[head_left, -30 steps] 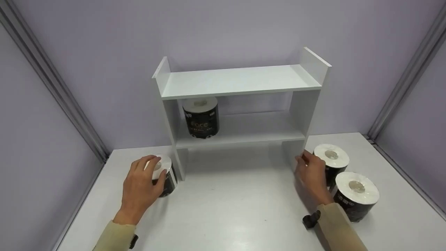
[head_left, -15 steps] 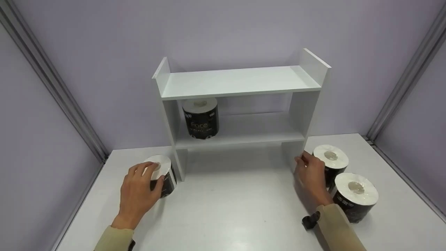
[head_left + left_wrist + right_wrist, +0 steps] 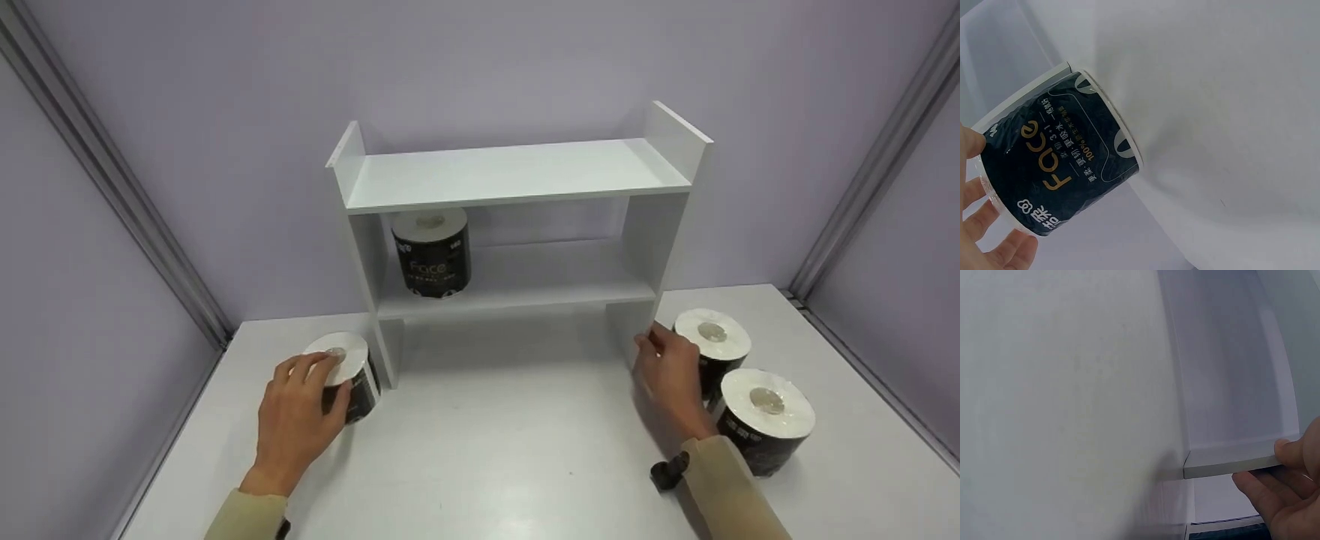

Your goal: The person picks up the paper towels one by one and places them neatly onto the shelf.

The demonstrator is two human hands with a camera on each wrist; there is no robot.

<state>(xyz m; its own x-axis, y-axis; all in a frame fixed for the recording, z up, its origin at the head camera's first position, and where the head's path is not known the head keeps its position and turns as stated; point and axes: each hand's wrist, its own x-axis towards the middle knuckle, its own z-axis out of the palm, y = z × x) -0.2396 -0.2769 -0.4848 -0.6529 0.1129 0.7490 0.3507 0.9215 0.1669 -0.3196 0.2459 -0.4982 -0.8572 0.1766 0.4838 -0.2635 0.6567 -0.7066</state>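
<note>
My left hand hovers at a black-and-white toilet paper roll, left of a white shelf unit. Its fingers lie loosely bent over the roll's top, and the thumb is by the near side. In the left wrist view, the thumb overlaps the wrapper's edge while the fingertips spread past the rim; firm contact cannot be told. My right hand pinches the front edge of the shelf's right side panel low down, between thumb and fingers. Another roll stands upright on the middle shelf, at its left end.
Two more toilet paper rolls stand right of the shelf: one behind, one nearer, close to my right forearm. The white table extends in front. Pale walls with metal corner posts enclose it.
My left hand has drawn back slightly toward the lower left, baring more of the roll's top. The roll stays in place. My right hand keeps its pinch on the panel.
</note>
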